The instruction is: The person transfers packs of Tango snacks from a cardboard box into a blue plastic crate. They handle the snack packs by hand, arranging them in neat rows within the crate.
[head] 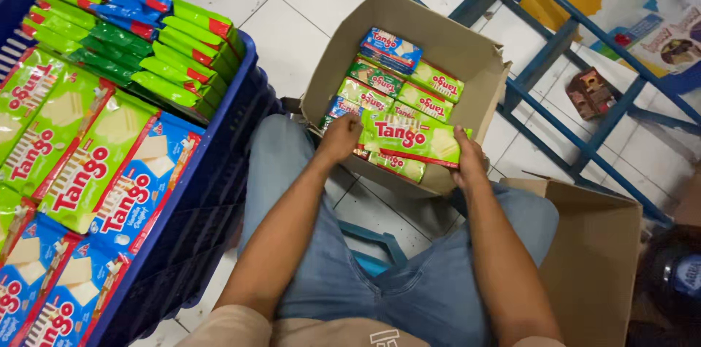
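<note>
two hands were on one green wafer pack (409, 139), held flat over the open cardboard box (467, 51). left hand (340, 137) was curled shut on the pack's left end, knuckles up. right hand (467, 157) gripped the right end, thumb on top, fingers wrapped under out of sight. the pack sat level at the box's near edge, just above the packs inside.

inside the box: more wafer packs (398, 77) lying in rows, mostly green, a blue one at the far end. the box was tilted toward the person, resting against their knees, in blue jeans (409, 281); they looked seated.

to the person's left a blue plastic crate (219, 172) held flat green and blue wafer packs (95, 164), and behind them a stack of thinner green packs with some blue on top (139, 33).

to the right, a second cardboard box (595, 259) stood touching the right thigh, its inside out of view. blue metal rack frame (577, 84) behind the open box, on a white tiled floor (270, 18).
</note>
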